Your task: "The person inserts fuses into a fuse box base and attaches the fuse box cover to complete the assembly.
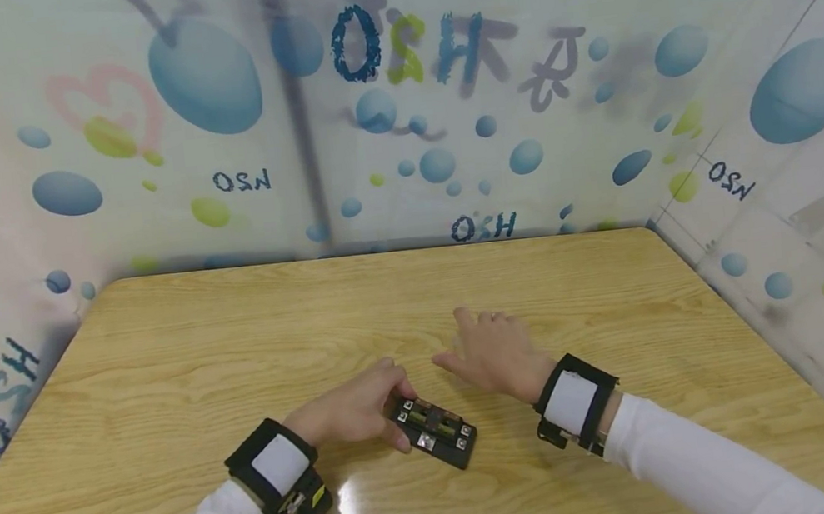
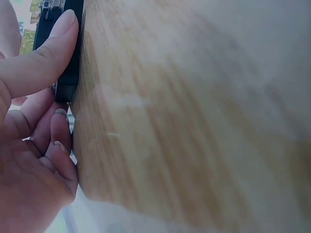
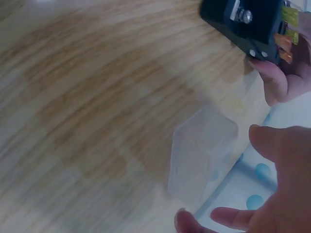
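My left hand (image 1: 356,405) pinches one end of a small black rectangular block (image 1: 465,458) with metal screws and yellow-green and copper-coloured parts on top. In the left wrist view, the thumb (image 2: 51,58) lies along the block's (image 2: 67,91) side, close to the tabletop. My right hand (image 1: 493,353) reaches forward over the table, fingers and thumb spread. The right wrist view has a translucent plastic box (image 3: 201,150) on the table beyond the right thumb (image 3: 265,141) and fingers, which look apart from it. That box is hard to make out in the head view.
A wood-grain table (image 1: 239,334) spreads under both hands. Behind it and at both sides hang pale wall sheets (image 1: 402,166) printed with blue and green dots and letters. Each wrist wears a black strap (image 1: 578,399) with a camera.
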Motion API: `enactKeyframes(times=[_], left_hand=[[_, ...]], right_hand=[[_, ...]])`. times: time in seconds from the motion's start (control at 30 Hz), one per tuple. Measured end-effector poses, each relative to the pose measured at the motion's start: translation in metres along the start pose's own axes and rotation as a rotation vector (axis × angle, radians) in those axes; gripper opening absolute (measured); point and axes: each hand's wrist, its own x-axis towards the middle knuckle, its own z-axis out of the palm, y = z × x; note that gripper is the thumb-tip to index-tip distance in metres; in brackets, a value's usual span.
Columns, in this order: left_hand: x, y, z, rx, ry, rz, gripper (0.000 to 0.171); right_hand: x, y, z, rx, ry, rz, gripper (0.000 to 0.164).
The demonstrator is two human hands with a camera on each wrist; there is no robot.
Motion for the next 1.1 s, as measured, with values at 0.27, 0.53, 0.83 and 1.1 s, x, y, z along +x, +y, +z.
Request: enactKeyframes(times=[0.27, 0.53, 0.83, 1.1], left_hand=[[0.001, -0.001, 0.001, 0.000, -0.004, 0.011, 0.050], [0.001, -0.001, 0.001, -0.006, -0.002, 0.010, 0.050], [0.000, -0.001, 0.001, -0.007, 0.003, 0.018, 0.050], [0.001, 0.002, 0.000, 0.002, 0.000, 0.003, 0.050]], right_hand=[[0.003, -0.004, 0.014, 0.004, -0.055, 0.009, 0.053], [0.003, -0.003, 0.021, -0.106, 0.029, -0.085, 0.022], [0.005, -0.002, 0.024, -0.123, 0.030, -0.142, 0.010], [-0.001, -0.010, 0.028, -0.183, 0.121, -0.163, 0.028]])
